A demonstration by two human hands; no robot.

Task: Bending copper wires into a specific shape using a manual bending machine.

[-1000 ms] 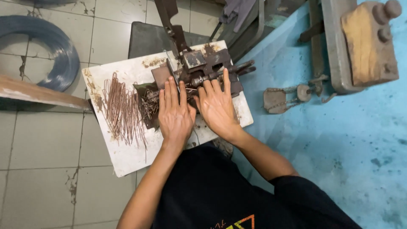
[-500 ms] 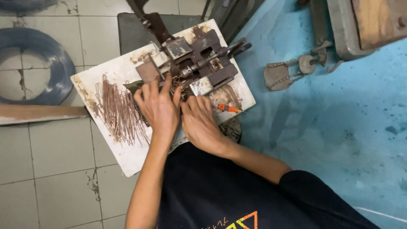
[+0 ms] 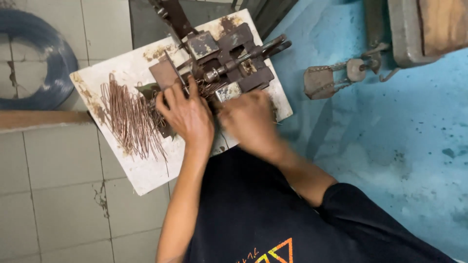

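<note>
A rusty metal bending jig [image 3: 229,61] with a long lever is bolted to a white board [image 3: 146,170]. A pile of thin copper-coloured bent wires [image 3: 129,119] lies on the board's left part. My left hand [image 3: 187,114] lies flat at the front of the jig, fingers stretched out over wire pieces beside a small brown plate [image 3: 163,75]. My right hand [image 3: 251,119] is just right of it, at the jig's front edge, blurred by motion. Whether it holds a wire is hidden.
A blue coil [image 3: 46,63] lies on the tiled floor at the left, above a wooden plank [image 3: 39,119]. To the right is a blue painted surface [image 3: 390,146] with a small metal plate and hooks [image 3: 334,78]. A grey block [image 3: 404,29] stands at the top right.
My right hand has pulled back from the jig toward me and now blurs. The left hand has stayed at the jig's front. The view has shifted slightly.
</note>
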